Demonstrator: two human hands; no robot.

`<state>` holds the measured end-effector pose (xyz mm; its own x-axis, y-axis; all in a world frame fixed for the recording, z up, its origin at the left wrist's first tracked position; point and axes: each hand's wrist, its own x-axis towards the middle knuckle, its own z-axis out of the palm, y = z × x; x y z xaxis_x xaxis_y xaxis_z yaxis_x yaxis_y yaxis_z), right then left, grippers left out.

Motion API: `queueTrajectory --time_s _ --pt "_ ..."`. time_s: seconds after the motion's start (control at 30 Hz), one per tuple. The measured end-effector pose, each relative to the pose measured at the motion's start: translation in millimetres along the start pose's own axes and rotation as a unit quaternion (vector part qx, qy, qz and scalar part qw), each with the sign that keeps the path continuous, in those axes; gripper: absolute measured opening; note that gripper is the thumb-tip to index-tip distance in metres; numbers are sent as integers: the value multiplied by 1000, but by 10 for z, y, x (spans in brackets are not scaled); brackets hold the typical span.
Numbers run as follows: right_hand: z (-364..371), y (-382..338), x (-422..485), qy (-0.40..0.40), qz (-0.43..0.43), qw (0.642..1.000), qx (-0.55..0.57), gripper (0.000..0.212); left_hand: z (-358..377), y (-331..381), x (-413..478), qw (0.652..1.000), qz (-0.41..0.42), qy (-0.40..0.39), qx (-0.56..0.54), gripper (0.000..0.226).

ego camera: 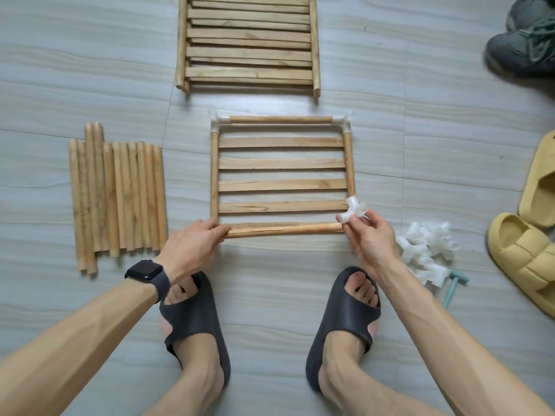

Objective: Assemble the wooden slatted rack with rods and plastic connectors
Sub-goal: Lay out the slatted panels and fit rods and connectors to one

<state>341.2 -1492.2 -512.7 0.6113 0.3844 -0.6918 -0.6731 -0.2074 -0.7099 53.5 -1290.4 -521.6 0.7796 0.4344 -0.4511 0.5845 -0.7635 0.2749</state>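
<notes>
Slatted panel is flat on the floor just in front of the feet, with corner connectors already on both far corners. Left hand has its fingers wrapped round the left end of the near rod. Right hand is pinching a white connector right at the rod's other end, by the near right corner. Spare rods lie to the left, a connector pile to the right, stacked panels further out

Panel stack cut by top edge; sneaker and yellow slides by the right; left end of rod hidden in left hand.
</notes>
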Motion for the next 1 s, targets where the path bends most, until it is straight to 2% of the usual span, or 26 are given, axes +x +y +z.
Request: queueTrajectory --time_s 0.1,0.2,0.37,0.6,0.73,1.0 --pt "-26 78 13 29 -54 996 -69 31 6 2 -16 1000 -5 0 -12 35" --pt "-40 164 -9 22 -73 992 -105 28 11 17 -28 1000 -5 6 -29 34" --pt "-43 159 40 64 -63 996 -27 25 22 74 -26 999 -7 8 -36 33" --pt "-33 165 12 74 -69 994 -40 32 7 86 -28 999 6 -2 -44 34" --pt "-45 221 -9 60 -82 993 -61 26 3 61 -35 999 4 -4 -50 33" --pt "-67 225 -66 29 -38 998 -42 29 -15 -24 -31 998 7 -33 -60 32"
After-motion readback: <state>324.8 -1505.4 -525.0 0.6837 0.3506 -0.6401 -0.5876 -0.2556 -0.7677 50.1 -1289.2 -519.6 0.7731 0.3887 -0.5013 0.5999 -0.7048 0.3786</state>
